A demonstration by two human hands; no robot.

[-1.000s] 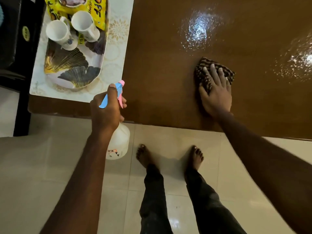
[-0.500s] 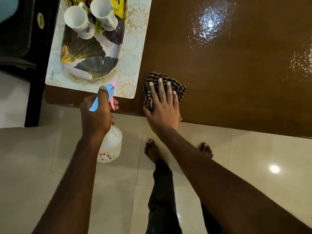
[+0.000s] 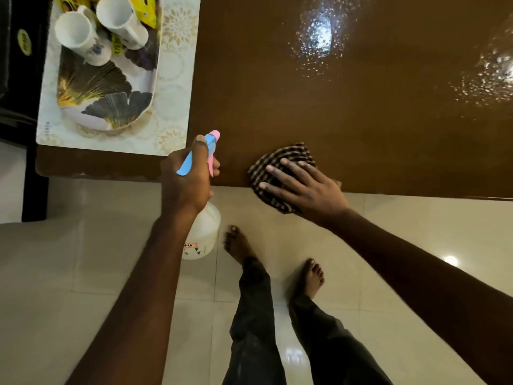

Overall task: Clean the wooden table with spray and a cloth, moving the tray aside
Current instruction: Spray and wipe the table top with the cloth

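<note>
Glossy wet-speckled wooden table [image 3: 361, 107], checked cloth [image 3: 280, 162] crumpled

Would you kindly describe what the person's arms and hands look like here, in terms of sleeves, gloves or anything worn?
Both arms are bare as far up as the frame shows, with no sleeve in view. The left hand and the right hand wear no gloves, and I can see no ring, watch or bracelet on either. Lower down, dark trousers and bare feet show.
</note>
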